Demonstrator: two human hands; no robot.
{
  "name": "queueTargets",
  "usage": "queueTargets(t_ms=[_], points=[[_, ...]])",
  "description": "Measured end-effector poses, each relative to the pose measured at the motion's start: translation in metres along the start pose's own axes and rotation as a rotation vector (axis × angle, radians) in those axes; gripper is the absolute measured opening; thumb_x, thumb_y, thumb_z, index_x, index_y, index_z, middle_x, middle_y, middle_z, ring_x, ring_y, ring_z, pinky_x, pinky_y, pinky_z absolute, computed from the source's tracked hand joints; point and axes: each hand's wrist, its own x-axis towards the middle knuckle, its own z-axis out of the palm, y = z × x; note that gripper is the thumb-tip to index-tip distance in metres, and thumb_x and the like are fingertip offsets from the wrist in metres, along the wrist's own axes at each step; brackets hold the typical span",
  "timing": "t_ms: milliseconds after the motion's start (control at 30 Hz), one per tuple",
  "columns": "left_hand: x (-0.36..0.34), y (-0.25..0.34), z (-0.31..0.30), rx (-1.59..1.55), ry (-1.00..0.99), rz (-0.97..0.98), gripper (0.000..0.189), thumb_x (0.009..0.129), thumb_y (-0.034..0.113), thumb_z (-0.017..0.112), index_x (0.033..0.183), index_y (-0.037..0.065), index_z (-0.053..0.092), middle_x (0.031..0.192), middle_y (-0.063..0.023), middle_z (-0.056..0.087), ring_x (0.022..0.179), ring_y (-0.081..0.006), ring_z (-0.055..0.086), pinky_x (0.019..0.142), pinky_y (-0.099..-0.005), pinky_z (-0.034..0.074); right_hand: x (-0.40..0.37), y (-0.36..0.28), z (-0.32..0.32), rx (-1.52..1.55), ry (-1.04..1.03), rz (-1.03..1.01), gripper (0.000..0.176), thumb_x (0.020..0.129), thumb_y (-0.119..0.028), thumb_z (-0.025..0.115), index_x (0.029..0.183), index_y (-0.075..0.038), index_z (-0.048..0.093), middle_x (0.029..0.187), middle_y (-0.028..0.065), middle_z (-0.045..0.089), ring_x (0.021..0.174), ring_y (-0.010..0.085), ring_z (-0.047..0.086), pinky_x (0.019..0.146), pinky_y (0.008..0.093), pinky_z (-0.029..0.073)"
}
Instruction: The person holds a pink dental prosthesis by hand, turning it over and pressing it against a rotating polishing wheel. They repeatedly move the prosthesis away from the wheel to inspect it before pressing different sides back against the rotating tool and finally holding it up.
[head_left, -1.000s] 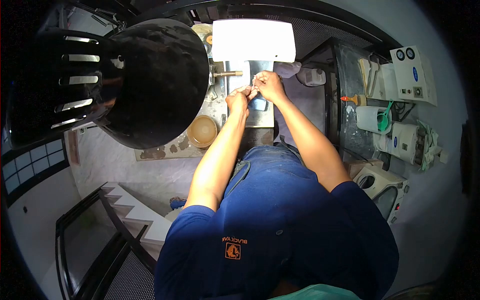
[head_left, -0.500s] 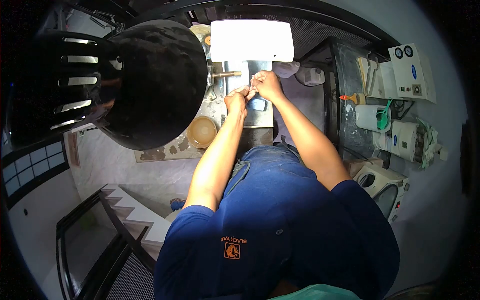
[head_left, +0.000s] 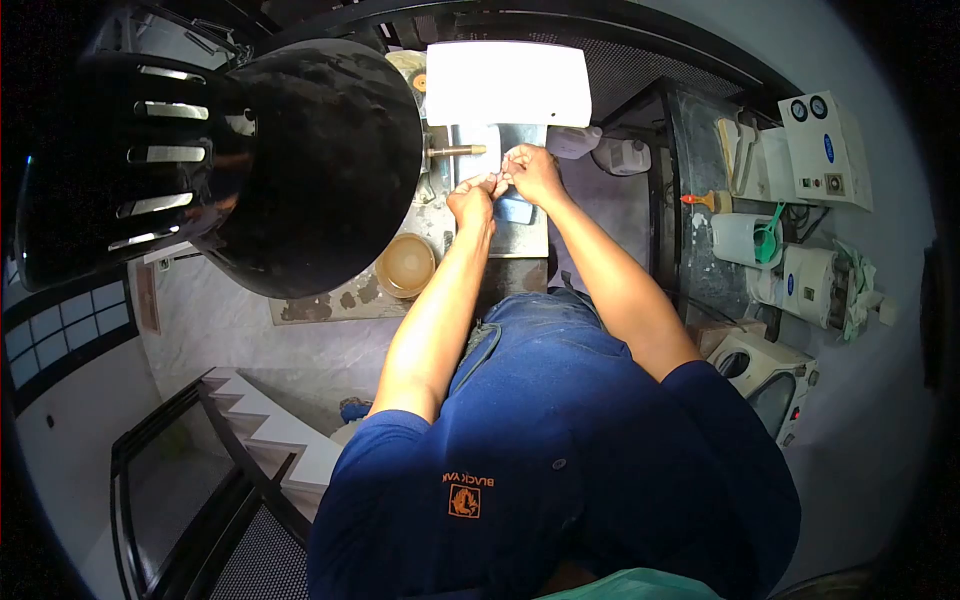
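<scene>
My left hand (head_left: pixel 473 199) and my right hand (head_left: pixel 532 173) meet over a metal tray (head_left: pixel 528 243) on the workbench. Both are closed, fingertips pinched together around something too small to make out. Just left of them a brass-coloured spindle (head_left: pixel 458 151) points toward my fingers from a machine mostly hidden by the lamp. Under my hands lies a blue-grey block or pad (head_left: pixel 514 209), partly covered by them. Behind stands a bright white panel (head_left: pixel 508 84), washed out by light.
A big black lamp shade (head_left: pixel 320 170) fills the upper left, close to my left forearm. A round bowl of cloudy liquid (head_left: pixel 405 265) sits on the bench. To the right, a side counter holds a brush (head_left: pixel 707 199), a tub (head_left: pixel 735 237) with a green scoop (head_left: pixel 767 240), and a gauge box (head_left: pixel 825 150).
My hands stay together in nearly the same place, with only slight finger movement. The whole view has shifted a little.
</scene>
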Motion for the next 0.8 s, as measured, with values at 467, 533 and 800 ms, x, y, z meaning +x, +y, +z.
queueTargets(t_ms=[467,533,800], points=[[0.017,0.008,-0.009,0.276,-0.07,0.231,0.004,0.078,-0.011,0.057,0.082,-0.009,0.057,0.072,-0.0137,0.063,0.057,-0.0151,0.061,0.054,-0.0243,0.051,0.0,0.007,0.011,0.39,0.043,0.11,0.001,0.082,0.008,0.054,0.083,0.008,0.055,0.077,0.013,0.062,0.068,0.0209,0.065,0.061,0.03,0.057],[0.019,0.011,-0.011,0.328,-0.117,0.236,0.004,0.078,-0.01,0.058,0.081,-0.008,0.058,0.07,-0.0128,0.064,0.055,-0.0141,0.06,0.052,-0.0235,0.05,-0.003,0.001,0.011,0.426,0.036,0.134,0.001,0.082,0.007,0.055,0.084,0.007,0.055,0.079,0.0139,0.061,0.069,0.0221,0.065,0.062,0.0312,0.057],[0.018,0.029,-0.007,0.592,-0.179,0.286,0.002,0.079,-0.009,0.058,0.077,-0.008,0.059,0.066,-0.0108,0.063,0.053,-0.0128,0.058,0.049,-0.0244,0.048,-0.009,0.002,0.017,0.614,0.101,0.295,0.004,0.084,0.004,0.054,0.083,0.008,0.055,0.08,0.0163,0.061,0.073,0.0266,0.066,0.067,0.0342,0.058]])
